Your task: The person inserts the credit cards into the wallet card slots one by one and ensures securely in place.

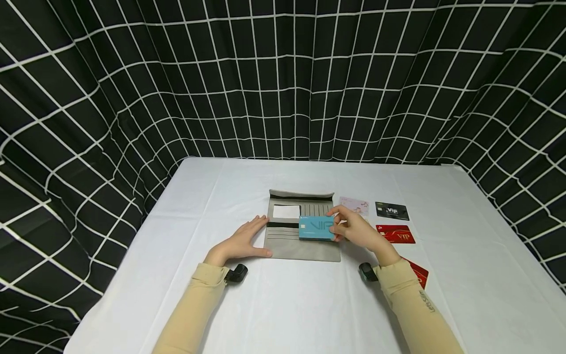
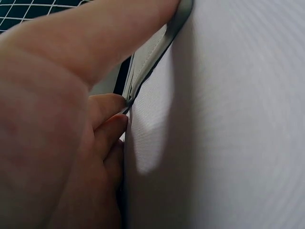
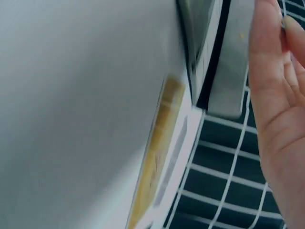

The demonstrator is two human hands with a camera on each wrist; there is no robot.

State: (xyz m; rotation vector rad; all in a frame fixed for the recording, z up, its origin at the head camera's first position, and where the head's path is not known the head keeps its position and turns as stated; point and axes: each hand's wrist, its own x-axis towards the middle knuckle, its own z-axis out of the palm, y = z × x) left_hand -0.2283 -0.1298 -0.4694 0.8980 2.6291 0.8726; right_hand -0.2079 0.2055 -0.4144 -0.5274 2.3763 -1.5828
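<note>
A grey wallet [image 1: 305,252] lies unfolded on the white table, with rows of card slots and dark bands across it. My left hand [image 1: 243,241] rests at its left side, fingertips on the edge and thumb by the near left corner. Over the wallet's right half, my right hand [image 1: 359,231] pinches the right end of a blue VIP card [image 1: 313,227]. The card overlaps several slots in the head view. A white rectangle [image 1: 286,211] shows in the upper left of the wallet. The left wrist view shows my left fingers right at the wallet's edge [image 2: 151,62].
To the right of the wallet lie a pale pink card [image 1: 355,205], a black VIP card [image 1: 392,211] and a red VIP card [image 1: 395,234]. Another red card [image 1: 418,273] is partly hidden by my right forearm. A black curtain with white grid lines [image 1: 292,98] surrounds the table.
</note>
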